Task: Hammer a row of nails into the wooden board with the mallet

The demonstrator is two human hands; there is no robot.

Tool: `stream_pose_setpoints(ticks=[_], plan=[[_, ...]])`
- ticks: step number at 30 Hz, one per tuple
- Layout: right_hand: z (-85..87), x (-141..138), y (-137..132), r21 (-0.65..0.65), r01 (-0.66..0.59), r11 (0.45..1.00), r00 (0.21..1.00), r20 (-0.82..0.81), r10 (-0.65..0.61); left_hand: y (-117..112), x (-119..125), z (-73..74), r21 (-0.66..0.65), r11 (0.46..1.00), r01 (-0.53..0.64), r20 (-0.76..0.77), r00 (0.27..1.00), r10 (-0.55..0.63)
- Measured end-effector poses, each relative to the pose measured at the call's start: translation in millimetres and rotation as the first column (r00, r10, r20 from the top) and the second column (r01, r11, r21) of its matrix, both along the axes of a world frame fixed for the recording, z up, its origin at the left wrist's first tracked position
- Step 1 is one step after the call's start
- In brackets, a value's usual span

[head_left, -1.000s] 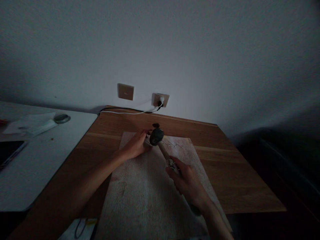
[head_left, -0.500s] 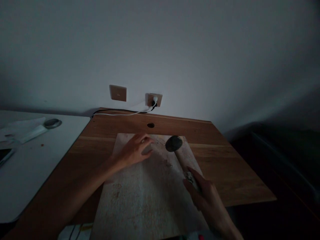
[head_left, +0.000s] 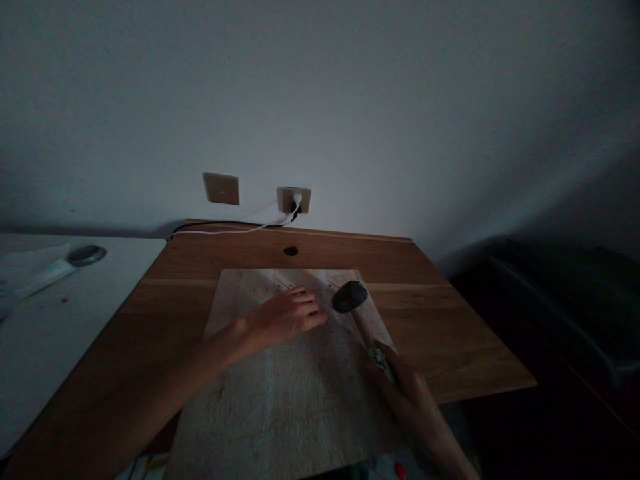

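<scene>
My right hand (head_left: 407, 393) is wrapped round the handle of a mallet (head_left: 350, 297) with a dark, rounded head and a light handle. Its head is up near the far right part of a pale wooden board (head_left: 265, 393). Over the board's far middle, my left hand (head_left: 287, 317) reaches rightward, palm down, fingers slightly bent and apart, close to tiny bits on the surface. No held item shows in it, and its thumb is hidden. Just beyond its knuckles, small nail-like pieces (head_left: 291, 287) stand near the board's far edge.
The board lies on a brown wooden desk (head_left: 425, 320) with a cable hole (head_left: 291, 251). To the left is a white table (head_left: 125, 267) with a round dark object (head_left: 87, 255). A socket (head_left: 296, 200) with plugged-in cables is on the wall.
My left hand has moved a little right and down across the board, its palm turned more downward. The mallet's head has tilted slightly in my right hand. The view has shifted slightly right.
</scene>
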State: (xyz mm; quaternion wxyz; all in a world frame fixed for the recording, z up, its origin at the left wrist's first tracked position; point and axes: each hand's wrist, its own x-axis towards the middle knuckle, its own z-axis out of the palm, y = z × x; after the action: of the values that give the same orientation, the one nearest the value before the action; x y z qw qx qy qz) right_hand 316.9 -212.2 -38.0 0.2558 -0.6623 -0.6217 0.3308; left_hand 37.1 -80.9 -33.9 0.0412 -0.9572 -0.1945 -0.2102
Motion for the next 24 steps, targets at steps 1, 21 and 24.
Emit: stream_pose_setpoints(ticks=[1,21,24], plan=[[0.7,0,0,-0.004,-0.003,1.0,1.0,-0.004,0.003,4,-13,-1.8,-0.078,0.995,-0.064,0.054,0.996,0.068],[-0.1,0,-1,-0.005,0.011,1.0,1.0,0.016,-0.011,31,-87,-34.3,-0.517,0.788,-0.334,0.306,0.788,0.534],[-2.5,3,1,-0.012,-0.011,1.0,1.0,0.013,0.011,30,-88,-32.0,-0.481,0.814,-0.326,0.308,0.807,0.504]])
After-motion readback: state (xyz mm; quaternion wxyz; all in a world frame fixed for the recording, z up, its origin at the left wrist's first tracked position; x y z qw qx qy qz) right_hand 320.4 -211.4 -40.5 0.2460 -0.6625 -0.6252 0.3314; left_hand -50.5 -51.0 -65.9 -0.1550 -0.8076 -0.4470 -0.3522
